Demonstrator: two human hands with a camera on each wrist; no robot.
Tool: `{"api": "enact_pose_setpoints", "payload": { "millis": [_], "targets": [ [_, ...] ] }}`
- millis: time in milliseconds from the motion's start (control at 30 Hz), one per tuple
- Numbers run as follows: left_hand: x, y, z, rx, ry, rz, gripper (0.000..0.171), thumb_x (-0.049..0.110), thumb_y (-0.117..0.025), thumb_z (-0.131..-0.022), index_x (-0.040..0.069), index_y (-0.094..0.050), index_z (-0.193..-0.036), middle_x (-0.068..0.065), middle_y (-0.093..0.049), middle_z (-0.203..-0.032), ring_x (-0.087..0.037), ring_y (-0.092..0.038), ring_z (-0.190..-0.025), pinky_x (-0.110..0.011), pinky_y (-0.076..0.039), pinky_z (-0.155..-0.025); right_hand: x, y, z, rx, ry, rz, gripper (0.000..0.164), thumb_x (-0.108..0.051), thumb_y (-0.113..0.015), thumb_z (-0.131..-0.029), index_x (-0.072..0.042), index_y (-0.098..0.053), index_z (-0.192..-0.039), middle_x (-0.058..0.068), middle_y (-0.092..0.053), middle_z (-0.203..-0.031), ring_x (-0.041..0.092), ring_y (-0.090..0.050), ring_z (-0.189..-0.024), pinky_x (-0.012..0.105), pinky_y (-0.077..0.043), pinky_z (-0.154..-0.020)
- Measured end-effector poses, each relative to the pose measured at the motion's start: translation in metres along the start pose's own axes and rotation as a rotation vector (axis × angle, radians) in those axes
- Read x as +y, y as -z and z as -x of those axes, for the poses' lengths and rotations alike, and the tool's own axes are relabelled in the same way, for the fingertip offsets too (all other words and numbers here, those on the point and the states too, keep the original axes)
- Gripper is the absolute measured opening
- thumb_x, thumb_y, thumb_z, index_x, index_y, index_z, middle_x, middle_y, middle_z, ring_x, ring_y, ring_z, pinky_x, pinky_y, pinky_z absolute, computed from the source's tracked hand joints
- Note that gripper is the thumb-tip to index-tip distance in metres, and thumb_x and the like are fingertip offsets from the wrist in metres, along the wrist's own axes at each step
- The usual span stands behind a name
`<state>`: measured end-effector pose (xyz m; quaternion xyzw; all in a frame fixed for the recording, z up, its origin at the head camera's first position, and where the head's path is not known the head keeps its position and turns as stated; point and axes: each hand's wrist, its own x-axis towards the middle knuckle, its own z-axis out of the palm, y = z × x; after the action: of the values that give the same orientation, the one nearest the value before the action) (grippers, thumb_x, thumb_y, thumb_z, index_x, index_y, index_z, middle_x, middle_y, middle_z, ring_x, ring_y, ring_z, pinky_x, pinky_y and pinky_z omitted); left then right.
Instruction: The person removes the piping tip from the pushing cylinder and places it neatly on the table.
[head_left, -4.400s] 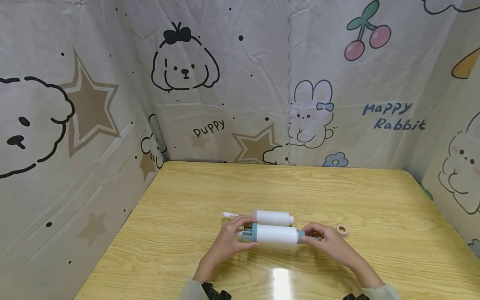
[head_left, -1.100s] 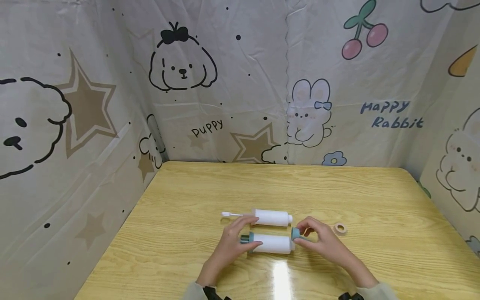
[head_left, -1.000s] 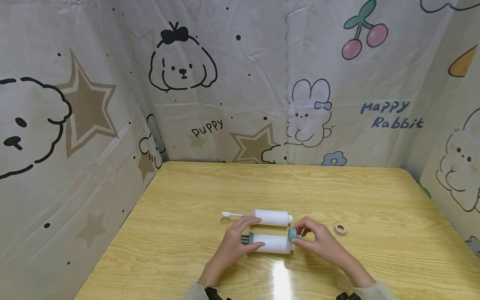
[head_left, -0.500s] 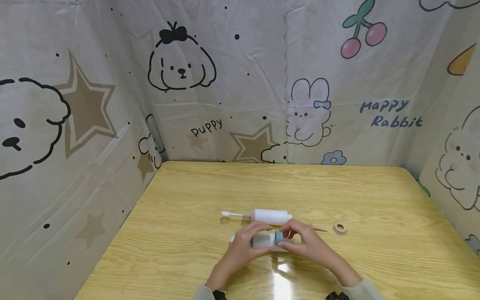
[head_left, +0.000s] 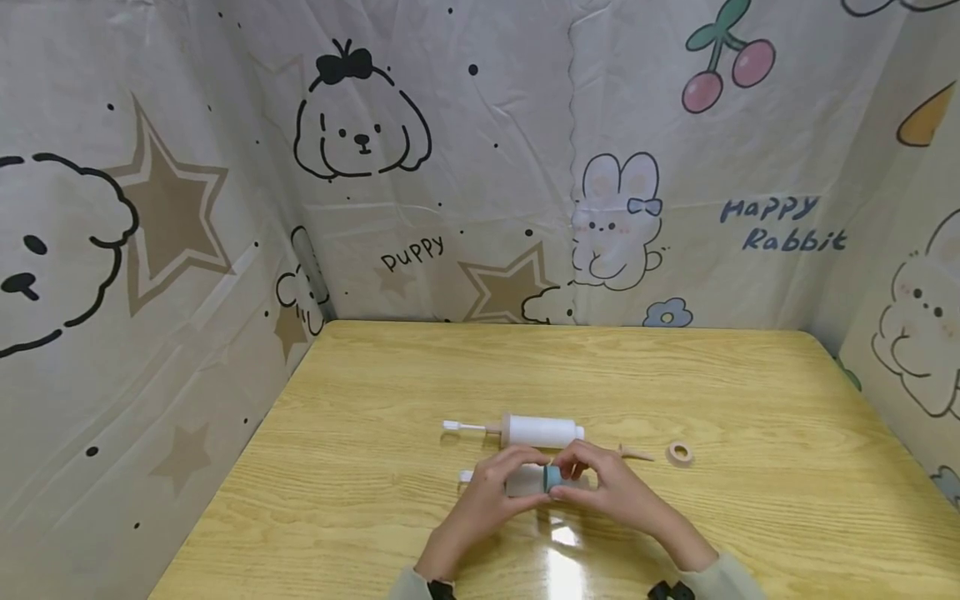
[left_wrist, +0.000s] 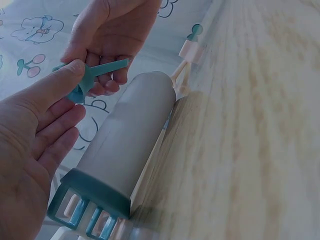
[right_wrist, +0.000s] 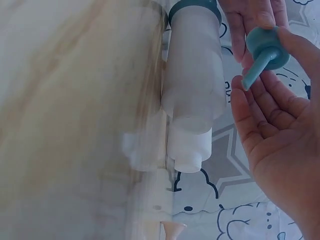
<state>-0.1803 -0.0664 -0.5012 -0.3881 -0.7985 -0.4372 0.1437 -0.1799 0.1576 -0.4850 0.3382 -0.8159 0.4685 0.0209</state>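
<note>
Between my hands is a teal nozzle cap [head_left: 552, 478] with a thin straight spout. My right hand [head_left: 611, 483] pinches it with thumb and fingers. My left hand [head_left: 491, 487] also has its thumb and fingertips on the cap, as the left wrist view shows. Below the hands a white bottle [left_wrist: 127, 130] lies on its side, with a slotted teal collar [left_wrist: 100, 192] at one end. In the head view my hands partly cover this bottle, and a white tip [head_left: 466, 477] sticks out left of my left hand.
Just behind lies a second white bottle [head_left: 542, 431], with a beige collar and a white brush-like tip [head_left: 462, 427] pointing left. To the right are a beige cone-shaped nozzle [head_left: 636, 454] and a beige ring [head_left: 679, 453]. A printed cloth [head_left: 450, 167] surrounds the wooden table [head_left: 390, 367].
The teal nozzle cap has come off the bottle's end and moved left with my right hand. My left hand has left the bottle and joined it on the cap. The bottle stays lying down.
</note>
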Motion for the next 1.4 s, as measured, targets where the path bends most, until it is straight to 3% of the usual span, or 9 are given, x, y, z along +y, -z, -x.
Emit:
{"api": "enact_pose_setpoints", "payload": {
  "millis": [233, 533, 700, 1133, 1400],
  "targets": [
    [0.001, 0.002, -0.002, 0.086, -0.014, -0.042, 0.043, 0.018, -0.085, -0.072, 0.007, -0.068, -0.111, -0.007, -0.071, -0.111, -0.02, -0.069, -0.104, -0.028, -0.056, -0.095, 0.002, 0.009, 0.006, 0.025, -0.165, -0.092, 0.016, -0.016, -0.053, -0.101, -0.012, -0.067, -0.107, 0.002, -0.069, -0.101, 0.001, -0.061, -0.089, 0.022, -0.054, -0.078],
    [-0.001, 0.004, -0.004, 0.167, -0.046, -0.049, 0.043, 0.014, -0.086, -0.07, 0.007, -0.068, -0.108, -0.007, -0.072, -0.107, -0.021, -0.069, -0.102, -0.027, -0.056, -0.094, 0.008, 0.015, 0.011, -0.024, -0.212, -0.165, 0.019, -0.016, -0.051, -0.102, -0.009, -0.067, -0.105, 0.01, -0.069, -0.093, 0.013, -0.065, -0.08, 0.029, -0.057, -0.07],
    [-0.002, 0.005, -0.004, 0.195, -0.062, -0.037, 0.044, 0.012, -0.087, -0.069, 0.006, -0.068, -0.108, -0.008, -0.072, -0.107, -0.021, -0.069, -0.102, -0.026, -0.056, -0.094, 0.007, 0.017, 0.01, -0.064, -0.227, -0.217, 0.02, -0.016, -0.051, -0.102, -0.005, -0.067, -0.106, 0.014, -0.068, -0.092, 0.012, -0.064, -0.08, 0.029, -0.057, -0.071],
    [-0.001, 0.005, -0.002, 0.15, -0.003, -0.015, 0.041, 0.015, -0.086, -0.07, 0.007, -0.068, -0.106, -0.007, -0.072, -0.105, -0.02, -0.069, -0.101, -0.027, -0.057, -0.093, 0.005, 0.015, 0.01, -0.083, -0.218, -0.235, 0.017, -0.015, -0.054, -0.101, -0.002, -0.065, -0.103, 0.015, -0.066, -0.09, 0.012, -0.064, -0.08, 0.03, -0.058, -0.072],
    [0.001, 0.005, 0.0, 0.123, -0.022, -0.035, 0.042, 0.018, -0.089, -0.065, 0.007, -0.069, -0.101, -0.006, -0.073, -0.099, -0.018, -0.07, -0.093, -0.025, -0.058, -0.085, 0.002, 0.013, 0.009, -0.085, -0.167, -0.228, 0.013, -0.013, -0.056, -0.099, -0.005, -0.066, -0.101, 0.014, -0.067, -0.089, 0.011, -0.064, -0.081, 0.03, -0.058, -0.071]
  ]
}}
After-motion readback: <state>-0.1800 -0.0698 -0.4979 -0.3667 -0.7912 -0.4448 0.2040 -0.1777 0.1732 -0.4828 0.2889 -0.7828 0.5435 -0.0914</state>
